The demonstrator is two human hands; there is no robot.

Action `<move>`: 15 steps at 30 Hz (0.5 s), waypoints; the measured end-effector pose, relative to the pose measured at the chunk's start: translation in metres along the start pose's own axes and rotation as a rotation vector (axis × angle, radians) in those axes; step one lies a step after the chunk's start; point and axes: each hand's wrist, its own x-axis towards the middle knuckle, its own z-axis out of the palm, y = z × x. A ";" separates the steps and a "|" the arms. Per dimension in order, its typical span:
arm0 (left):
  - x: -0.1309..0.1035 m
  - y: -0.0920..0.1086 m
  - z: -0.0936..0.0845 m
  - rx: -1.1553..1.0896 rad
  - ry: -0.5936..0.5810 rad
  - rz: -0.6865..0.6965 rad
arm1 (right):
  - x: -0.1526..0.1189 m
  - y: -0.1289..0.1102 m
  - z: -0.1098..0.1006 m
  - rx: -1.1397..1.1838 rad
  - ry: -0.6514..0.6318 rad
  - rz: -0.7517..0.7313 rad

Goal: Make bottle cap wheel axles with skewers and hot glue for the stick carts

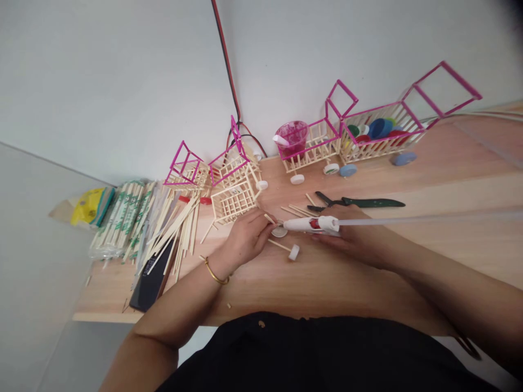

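Observation:
My right hand (339, 231) is wrapped around a white glue gun (304, 224), with a long translucent glue stick (408, 219) running out of its back end. The gun's nozzle points left at the fingertips of my left hand (249, 234). Those fingers pinch a short wooden stick (269, 219). Right under the nozzle is a pale bottle cap (279, 232); whether my left fingers touch it I cannot tell. Nearby on the table lies a stick with a white cap (293, 252) on its end. A small basket frame of sticks (235, 202) stands just beyond my left hand.
Pink-edged stick carts, one large (382, 136), stand along the wall; one holds a pink cup (292, 139). Green-handled cutters (368, 202) lie beyond my right hand. Loose sticks (188, 226), a dark phone-like slab (149, 283) and wrapped chopstick packs (122, 215) are at left.

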 end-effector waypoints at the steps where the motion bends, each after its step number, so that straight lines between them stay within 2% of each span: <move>1: 0.000 0.000 0.000 0.001 0.000 0.000 | 0.000 -0.001 -0.001 -0.002 -0.011 0.012; 5: 0.000 0.000 0.000 0.005 -0.001 -0.006 | -0.001 -0.003 -0.003 -0.002 -0.037 0.066; 9: 0.000 0.000 0.000 0.009 -0.005 -0.003 | -0.002 -0.004 -0.003 0.019 -0.008 0.059; 15: 0.000 -0.001 0.000 0.008 -0.015 -0.004 | -0.001 -0.006 -0.004 -0.018 -0.051 0.042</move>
